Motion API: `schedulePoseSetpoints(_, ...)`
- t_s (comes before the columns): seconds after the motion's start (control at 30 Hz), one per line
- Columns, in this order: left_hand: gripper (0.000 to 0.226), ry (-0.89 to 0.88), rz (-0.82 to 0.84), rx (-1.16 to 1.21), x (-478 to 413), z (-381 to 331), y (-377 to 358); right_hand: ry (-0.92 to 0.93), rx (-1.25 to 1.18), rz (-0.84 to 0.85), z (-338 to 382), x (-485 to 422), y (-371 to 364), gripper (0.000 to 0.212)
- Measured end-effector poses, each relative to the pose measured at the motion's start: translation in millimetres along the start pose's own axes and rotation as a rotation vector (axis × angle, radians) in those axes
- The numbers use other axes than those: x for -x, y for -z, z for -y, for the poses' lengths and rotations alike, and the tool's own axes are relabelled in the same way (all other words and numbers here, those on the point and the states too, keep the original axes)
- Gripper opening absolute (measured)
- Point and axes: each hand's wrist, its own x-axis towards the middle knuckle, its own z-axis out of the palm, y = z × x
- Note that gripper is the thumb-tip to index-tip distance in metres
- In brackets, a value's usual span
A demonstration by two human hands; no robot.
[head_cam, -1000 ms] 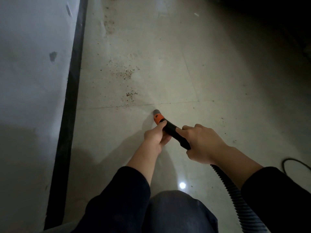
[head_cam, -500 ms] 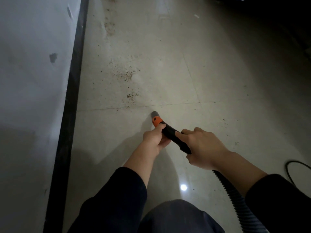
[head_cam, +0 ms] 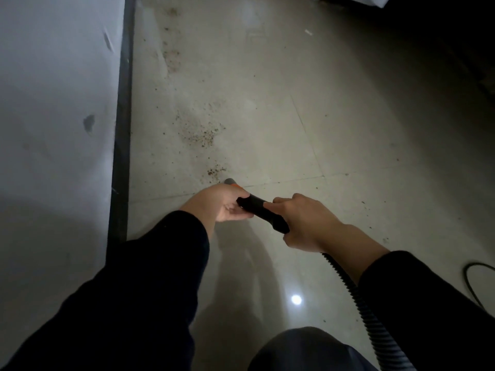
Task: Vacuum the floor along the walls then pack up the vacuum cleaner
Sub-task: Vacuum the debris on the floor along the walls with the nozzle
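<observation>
Vacuum nozzle [head_cam: 229, 181] is held low at the tiled floor [head_cam: 267, 116], with its grey tip at a grout line and just short of a little clump of brown crumbs [head_cam: 214, 171]. The front end of the black wand [head_cam: 263, 210] is gripped by the left hand [head_cam: 223, 202] with the fingers curled round it, so most of the orange collar [head_cam: 237, 186] is hidden. Further back, the same wand is clenched by the right hand [head_cam: 305, 223], fingers wrapped over it from above. Both hands are closed tight on it, nothing loose.

From under the right wrist a ribbed grey hose [head_cam: 361, 298] is trailed back toward the lower right corner, past a dark-trousered knee [head_cam: 308, 349]. Both arms are covered by black sleeves [head_cam: 147, 290].

A bigger scatter of dirt [head_cam: 201, 136] is spread further up the floor, with more specks toward the top. On the left, a pale wall [head_cam: 53, 103] is edged by a black skirting strip [head_cam: 122, 156], near the nozzle but not touched by it. A loop of thin black cable [head_cam: 466, 277] is seen at the right edge, and a bright light spot [head_cam: 296, 299] is reflected off the tile.
</observation>
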Motion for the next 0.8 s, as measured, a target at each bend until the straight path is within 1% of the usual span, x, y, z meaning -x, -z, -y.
schedulePoseSetpoints(0.1, 0.027, -0.006, 0.026, 0.005, -4.0, -0.3, 4.5, -0.009, -0.004, 0.024, -3.6, -3.9, 7.6, 0.051)
schedulePoseSetpoints(0.2, 0.033, -0.024, 0.023, 0.157, -10.2, 11.2, 9.6, -0.004, 0.002, 0.052, -3.5, -7.6, 13.8, 0.052)
schedulePoseSetpoints(0.37, 0.032, -0.028, 0.123, 0.361, -12.5, 28.6, 9.2, 0.009, 0.037, 0.075, -0.7, -9.4, 16.8, 0.047)
schedulePoseSetpoints(0.5, 0.030, -0.025, 0.116, 0.407, -13.0, 28.4, 14.2, 0.031, 0.077, 0.085, 5.5, -12.2, 21.6, 0.043)
schedulePoseSetpoints(0.63, 0.020, -0.029, 0.140, 0.452, -11.1, 33.8, 16.0, 0.057, 0.101, 0.095, 6.7, -13.8, 22.1, 0.048)
schedulePoseSetpoints(0.8, 0.026, -0.040, 0.142, 0.593, -14.8, 40.2, 5.2, 0.070, 0.084, 0.125, -0.2, -15.5, 27.0, 0.056)
